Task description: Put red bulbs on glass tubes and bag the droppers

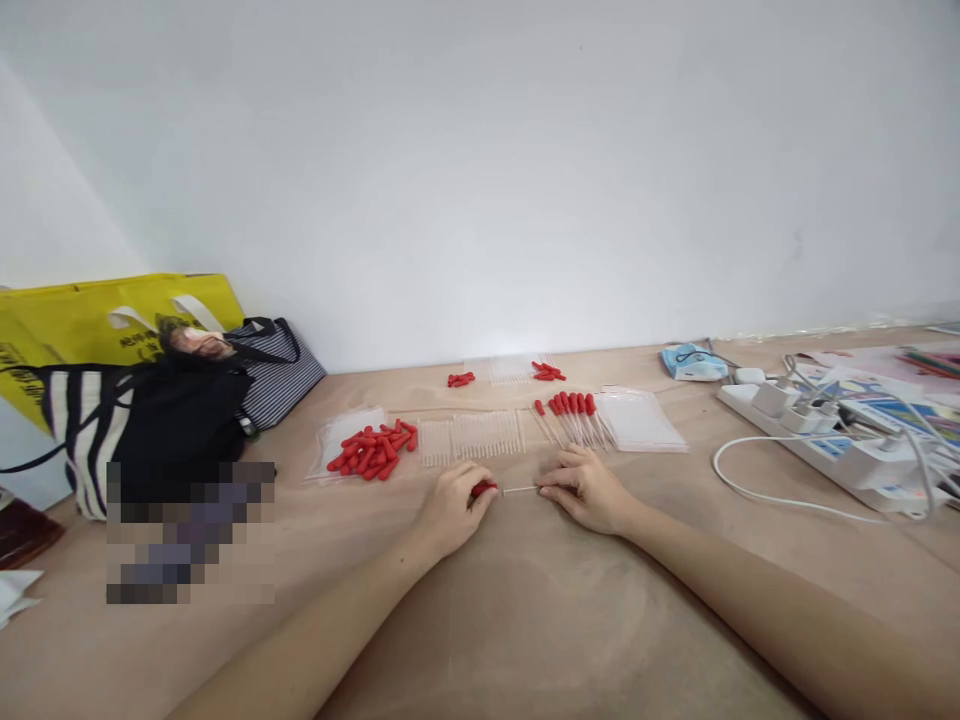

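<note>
My left hand [459,505] pinches a red rubber bulb [484,488] near the middle of the table. Facing it, my right hand [583,488] grips the right end of a thin clear tube [519,490], whose left end stands just apart from the bulb. Beyond my left hand lies a heap of red bulbs [369,452] on clear plastic bags. Clear tubes [487,434] lie side by side in a row behind my hands. Several tubes with red bulbs on them [574,405] lie beyond my right hand, beside a stack of clear bags [643,420].
Small red pieces [549,372] and more clear tubes [510,370] lie near the wall. At the right are a white power strip [825,450] with cables and a blue mask [693,363]. Black [165,420], striped [281,375] and yellow bags [75,320] stand at the left.
</note>
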The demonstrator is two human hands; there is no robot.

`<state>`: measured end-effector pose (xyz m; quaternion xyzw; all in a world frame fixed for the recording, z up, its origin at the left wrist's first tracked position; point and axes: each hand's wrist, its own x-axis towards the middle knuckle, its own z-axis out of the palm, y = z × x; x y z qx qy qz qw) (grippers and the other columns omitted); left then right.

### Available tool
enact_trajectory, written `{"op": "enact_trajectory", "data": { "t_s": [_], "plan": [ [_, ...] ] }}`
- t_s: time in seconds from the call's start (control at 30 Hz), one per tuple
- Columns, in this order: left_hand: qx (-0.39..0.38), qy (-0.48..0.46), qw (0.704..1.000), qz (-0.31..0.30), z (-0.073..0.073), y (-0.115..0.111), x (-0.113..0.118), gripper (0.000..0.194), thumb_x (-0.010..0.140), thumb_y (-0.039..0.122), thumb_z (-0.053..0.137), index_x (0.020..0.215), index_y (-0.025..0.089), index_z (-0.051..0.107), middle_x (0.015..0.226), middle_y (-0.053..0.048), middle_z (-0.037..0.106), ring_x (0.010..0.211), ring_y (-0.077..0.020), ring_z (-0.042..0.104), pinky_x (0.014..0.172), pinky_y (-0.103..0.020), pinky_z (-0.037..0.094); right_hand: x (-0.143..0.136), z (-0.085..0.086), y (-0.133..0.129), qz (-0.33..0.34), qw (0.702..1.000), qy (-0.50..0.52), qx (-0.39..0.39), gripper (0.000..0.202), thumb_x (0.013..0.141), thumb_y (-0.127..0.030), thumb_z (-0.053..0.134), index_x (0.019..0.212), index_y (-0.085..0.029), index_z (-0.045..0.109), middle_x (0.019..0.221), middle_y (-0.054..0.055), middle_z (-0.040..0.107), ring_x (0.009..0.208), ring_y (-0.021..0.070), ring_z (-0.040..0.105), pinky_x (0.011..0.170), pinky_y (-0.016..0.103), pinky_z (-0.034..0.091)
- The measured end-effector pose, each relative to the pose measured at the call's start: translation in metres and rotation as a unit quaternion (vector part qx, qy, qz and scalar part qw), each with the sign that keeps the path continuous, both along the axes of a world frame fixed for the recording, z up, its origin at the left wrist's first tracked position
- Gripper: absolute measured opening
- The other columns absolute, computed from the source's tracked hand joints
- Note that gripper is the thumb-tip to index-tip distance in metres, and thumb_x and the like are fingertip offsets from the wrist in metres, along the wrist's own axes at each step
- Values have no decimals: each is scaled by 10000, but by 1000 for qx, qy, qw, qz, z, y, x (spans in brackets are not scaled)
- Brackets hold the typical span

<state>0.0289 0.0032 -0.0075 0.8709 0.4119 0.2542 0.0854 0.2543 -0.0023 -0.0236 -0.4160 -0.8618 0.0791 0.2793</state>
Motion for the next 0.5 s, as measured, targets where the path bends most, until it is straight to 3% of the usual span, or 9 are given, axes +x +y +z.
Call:
{"op": "enact_trajectory", "data": {
  "t_s": [0.17,0.3,0.5],
  "plan": [
    [-3,-20,1000,2,-4,4,-2,174,787,228,517,915,179,623,993,-60,595,915,-192,541,813,-336,425,-4,-1,1,-11,1000,10,-7,219,778,-337,529,928,-219,637,803,47,587,801,175,490,733,320,366],
    [-19,-22,1000,-13,-4,3,-1,165,809,201,484,844,177,644,963,-56,610,896,-180,553,810,-324,429,-12,-1,4,-46,997,47,-51,214,703,-342,613,839,-177,607,783,34,572,758,153,505,679,275,386],
    [-24,-31,999,-28,-2,1,-1,156,847,207,421,856,189,575,862,-23,604,838,-162,546,777,-302,428,-19,-1,4,-68,996,12,-60,98,756,-270,549,714,-182,554,769,29,571,779,156,505,698,282,360]
  ]
}}
